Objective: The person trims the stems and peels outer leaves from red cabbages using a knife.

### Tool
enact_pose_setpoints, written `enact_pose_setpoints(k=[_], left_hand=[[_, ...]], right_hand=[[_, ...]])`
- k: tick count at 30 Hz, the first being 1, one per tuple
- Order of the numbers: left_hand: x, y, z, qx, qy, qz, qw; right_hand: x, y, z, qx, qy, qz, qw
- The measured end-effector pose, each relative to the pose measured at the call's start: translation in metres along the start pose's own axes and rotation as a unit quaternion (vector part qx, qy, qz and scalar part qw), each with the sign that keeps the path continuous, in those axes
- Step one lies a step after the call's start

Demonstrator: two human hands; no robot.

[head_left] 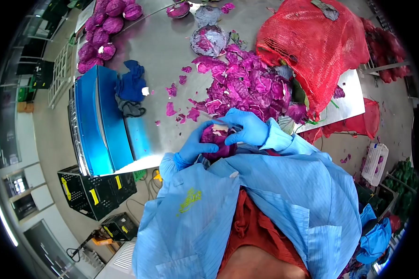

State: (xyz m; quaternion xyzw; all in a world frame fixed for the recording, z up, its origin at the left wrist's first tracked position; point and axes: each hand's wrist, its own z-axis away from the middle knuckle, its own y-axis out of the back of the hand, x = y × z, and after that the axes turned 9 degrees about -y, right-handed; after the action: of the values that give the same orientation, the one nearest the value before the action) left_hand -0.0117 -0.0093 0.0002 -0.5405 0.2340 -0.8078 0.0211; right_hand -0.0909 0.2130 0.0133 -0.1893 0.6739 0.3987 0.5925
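A red cabbage (222, 148) with a pale cut patch on top is held close to my body, at the table's near edge. My left hand (194, 145), in a blue glove, wraps round its left side. My right hand (250, 128), also gloved in blue, is closed against its upper right side, thumb bent over the top. A thin sliver shows by the right fingertips, too small to name. Just beyond my hands lies a heap of loose purple cabbage leaves (249, 86).
Whole red cabbages (111, 25) are piled at the far left of the metal table (165, 53). An untrimmed cabbage (208, 41) lies beyond the leaves. A red mesh sack (314, 42) rests on the right. A blue box (100, 121) and dark blue cloth (132, 81) stand left. Black crates (95, 193) are below.
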Motion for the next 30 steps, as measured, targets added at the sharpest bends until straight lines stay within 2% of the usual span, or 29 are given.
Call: enact_pose_setpoints(k=[2, 3, 6, 9, 12, 14, 15, 18, 19, 22, 23, 26, 29, 30], left_hand=[[0.000, -0.001, 0.000, -0.032, -0.019, -0.093, 0.995], [0.001, -0.002, 0.001, -0.030, -0.015, -0.075, 0.997], [-0.003, -0.002, 0.005, -0.010, 0.002, -0.022, 1.000], [-0.013, 0.003, 0.006, 0.015, 0.014, 0.017, 1.000], [-0.014, 0.002, 0.006, 0.006, 0.013, 0.050, 0.999], [-0.015, 0.002, 0.006, 0.010, 0.037, 0.095, 0.995], [-0.014, 0.000, 0.005, 0.018, 0.025, 0.081, 0.996], [-0.011, -0.013, 0.006, 0.062, -0.019, 0.017, 0.998], [-0.011, -0.016, 0.008, 0.085, -0.040, -0.021, 0.995], [-0.020, -0.015, 0.008, 0.130, -0.091, -0.110, 0.981], [-0.023, -0.014, 0.008, 0.140, -0.105, -0.135, 0.975], [-0.012, -0.029, 0.007, 0.166, -0.133, -0.151, 0.965], [-0.011, -0.032, 0.007, 0.173, -0.138, -0.154, 0.963], [-0.014, -0.031, 0.007, 0.171, -0.151, -0.173, 0.958]], right_hand=[[0.014, 0.001, 0.002, -0.049, -0.047, 0.003, 0.998], [0.009, 0.002, 0.002, -0.064, -0.075, 0.011, 0.995], [-0.004, 0.001, 0.003, -0.029, -0.002, 0.086, 0.996], [-0.003, -0.007, 0.009, 0.009, 0.029, 0.177, 0.984], [0.020, -0.018, 0.009, 0.039, 0.061, 0.167, 0.983], [0.021, -0.018, 0.010, 0.050, 0.005, 0.084, 0.995], [0.019, -0.017, 0.009, 0.056, -0.022, 0.043, 0.997], [0.003, -0.012, 0.019, 0.127, -0.159, 0.073, 0.976], [0.002, -0.009, 0.023, 0.091, -0.171, 0.143, 0.970], [-0.003, -0.013, 0.034, 0.082, -0.056, 0.195, 0.976], [-0.010, -0.012, 0.037, 0.019, -0.125, 0.252, 0.960], [-0.005, -0.020, 0.035, 0.041, -0.108, 0.269, 0.956], [-0.007, -0.020, 0.034, 0.014, -0.127, 0.254, 0.959], [0.000, -0.024, 0.034, 0.041, -0.096, 0.277, 0.955]])
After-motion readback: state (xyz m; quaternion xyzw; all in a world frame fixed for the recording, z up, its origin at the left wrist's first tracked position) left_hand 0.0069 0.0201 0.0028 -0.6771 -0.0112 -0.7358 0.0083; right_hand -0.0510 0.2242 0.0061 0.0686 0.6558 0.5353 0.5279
